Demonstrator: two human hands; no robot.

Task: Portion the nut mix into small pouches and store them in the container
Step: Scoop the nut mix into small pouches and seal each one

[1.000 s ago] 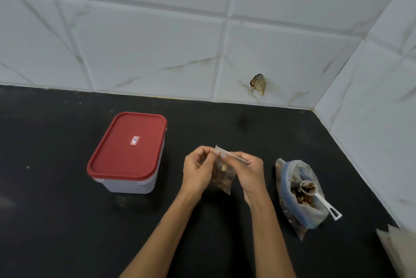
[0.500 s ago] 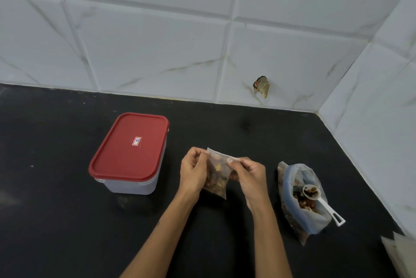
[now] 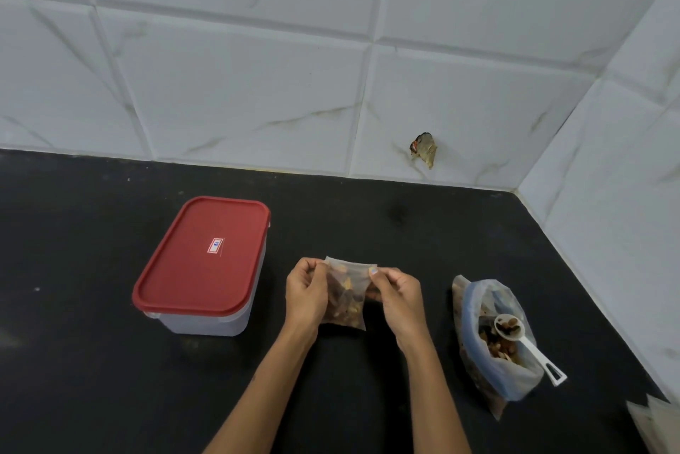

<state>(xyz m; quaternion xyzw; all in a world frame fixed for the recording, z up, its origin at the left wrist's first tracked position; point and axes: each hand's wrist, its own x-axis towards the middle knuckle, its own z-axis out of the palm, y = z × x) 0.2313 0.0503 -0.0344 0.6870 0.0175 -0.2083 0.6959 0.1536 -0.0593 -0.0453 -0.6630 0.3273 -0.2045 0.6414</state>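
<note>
Two hands, left hand [image 3: 307, 297] and right hand [image 3: 399, 297], pinch one clear pouch [image 3: 346, 301] of nuts by its top corners (thin, crinkly); one red-lidded plastic container [image 3: 202, 262] stands beside

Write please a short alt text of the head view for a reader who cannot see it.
Two hands, left hand and right hand, pinch the top corners of a small clear pouch of nut mix above a black counter. A container with its red lid closed stands left; an open bag with a white scoop lies right.
</note>
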